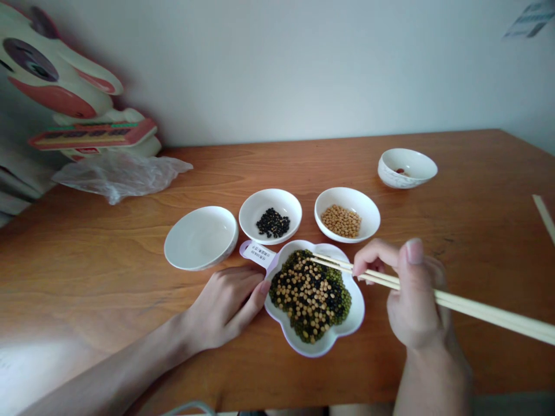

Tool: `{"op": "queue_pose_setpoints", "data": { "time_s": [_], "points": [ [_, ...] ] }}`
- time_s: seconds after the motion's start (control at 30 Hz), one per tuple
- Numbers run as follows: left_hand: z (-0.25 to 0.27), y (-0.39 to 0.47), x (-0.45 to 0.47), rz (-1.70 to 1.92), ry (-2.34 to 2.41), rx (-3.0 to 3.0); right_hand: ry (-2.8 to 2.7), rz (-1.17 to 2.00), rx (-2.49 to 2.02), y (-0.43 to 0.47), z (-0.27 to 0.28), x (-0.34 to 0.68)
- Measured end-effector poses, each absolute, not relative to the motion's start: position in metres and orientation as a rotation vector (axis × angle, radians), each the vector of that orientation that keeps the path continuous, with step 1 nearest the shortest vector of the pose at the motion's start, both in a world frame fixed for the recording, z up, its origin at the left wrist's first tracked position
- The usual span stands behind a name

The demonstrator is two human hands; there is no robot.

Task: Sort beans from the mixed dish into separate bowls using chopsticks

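cartoon animal toy (82, 98), crumpled plastic bag (124, 174)

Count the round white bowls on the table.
4: three in a row, the left bowl, middle bowl with black beans and right bowl with tan beans; then the back bowl, farther right.

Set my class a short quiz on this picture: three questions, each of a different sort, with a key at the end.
1. The right hand holds: A) a spoon; B) chopsticks; C) a bowl.
2. True or false: everything in the dish is one colour.
3. Fill in the colour: the beans in the bowl just right of the black beans are ____.

Key: 1: B. 2: False; green, black and tan show. 3: tan.
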State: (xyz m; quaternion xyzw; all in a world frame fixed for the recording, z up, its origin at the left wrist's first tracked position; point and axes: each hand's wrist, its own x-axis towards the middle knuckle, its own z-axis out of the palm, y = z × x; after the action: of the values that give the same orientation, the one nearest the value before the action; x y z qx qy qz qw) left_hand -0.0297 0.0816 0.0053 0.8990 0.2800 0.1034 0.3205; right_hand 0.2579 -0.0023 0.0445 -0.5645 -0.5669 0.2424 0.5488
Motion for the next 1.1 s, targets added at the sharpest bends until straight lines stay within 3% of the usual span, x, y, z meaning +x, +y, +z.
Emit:
{"op": "queue_pose_setpoints", "data": {
  "time_s": [1.1],
  "points": [
    [0.016,0.086,-0.014,0.174,0.797,2.634,-1.281,0.554,-1.304,0.005,0.05,0.242]
  ]
}}
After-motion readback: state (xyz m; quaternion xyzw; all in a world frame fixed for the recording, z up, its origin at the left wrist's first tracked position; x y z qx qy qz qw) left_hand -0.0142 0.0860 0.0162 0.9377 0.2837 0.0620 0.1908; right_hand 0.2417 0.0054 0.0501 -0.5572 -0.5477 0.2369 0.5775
